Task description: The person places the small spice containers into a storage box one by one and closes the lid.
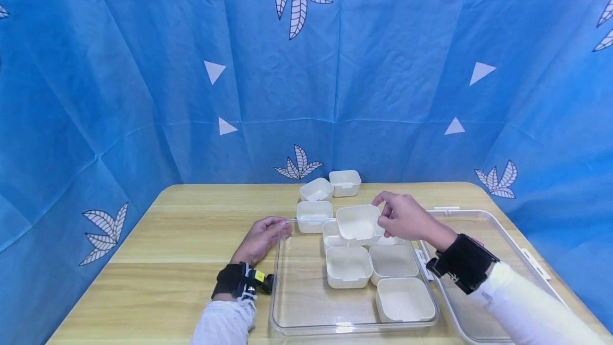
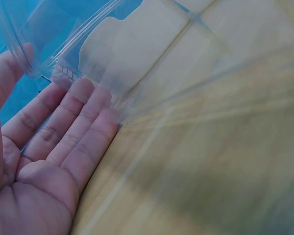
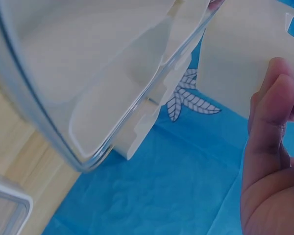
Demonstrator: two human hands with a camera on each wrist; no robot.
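Observation:
My right hand (image 1: 407, 219) pinches the right wall of a small cream plastic box (image 1: 358, 221), held up above the far part of a large clear container (image 1: 299, 294). In the right wrist view this cream box (image 3: 235, 58) hangs beside the fingers. My left hand (image 1: 261, 238) touches the clear container's far left corner. The left wrist view shows its fingers (image 2: 68, 132) stretched straight against the transparent wall. Inside the container are several more cream boxes, among them a front right one (image 1: 406, 301) and a middle one (image 1: 348, 268). The held box partly hides those behind it.
Behind the container stand three cream boxes: a near one (image 1: 314, 217), a tilted one (image 1: 317, 189) and a far one (image 1: 345, 182). To the right lies a clear lid (image 1: 471, 294) with white clips, under the right forearm. A blue curtain (image 1: 383, 68) surrounds the wooden table (image 1: 191, 238).

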